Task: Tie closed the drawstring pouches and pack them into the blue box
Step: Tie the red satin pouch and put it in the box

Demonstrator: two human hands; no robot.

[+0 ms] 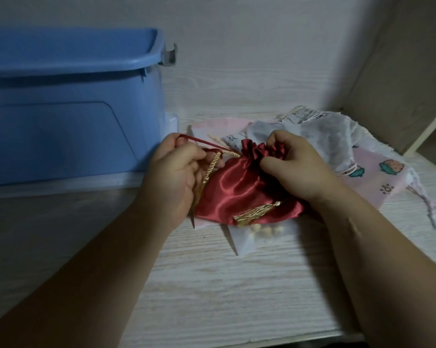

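My left hand (174, 177) is curled tight, fingers closed round the gold cord (211, 167) and a thin red ribbon (199, 140) that loops up over my knuckles; both run from my fist across to the neck of the red satin pouch (239, 187). That pouch lies between my two hands, touching both; its cloth is glossy, deep red, creased with bright highlights, and its mouth is bunched into ruffles. My right hand (297, 167) pinches those ruffles, thumb below and curled fingertips on top; I cannot tell how tightly the mouth is drawn. A gold tassel (257, 210) lies on the pouch's lower part, just under my right wrist. Beyond my right hand lies a heap of other pouches: a sheer white pouch (325, 139) on top, and a pink pouch (387, 177) printed with small cartoon pictures spreading out to the far side of that hand. The blue box (73, 109) stands just beyond my left hand, on the outer side, its top open. Everything rests on a pale wood-grain table (211, 285).
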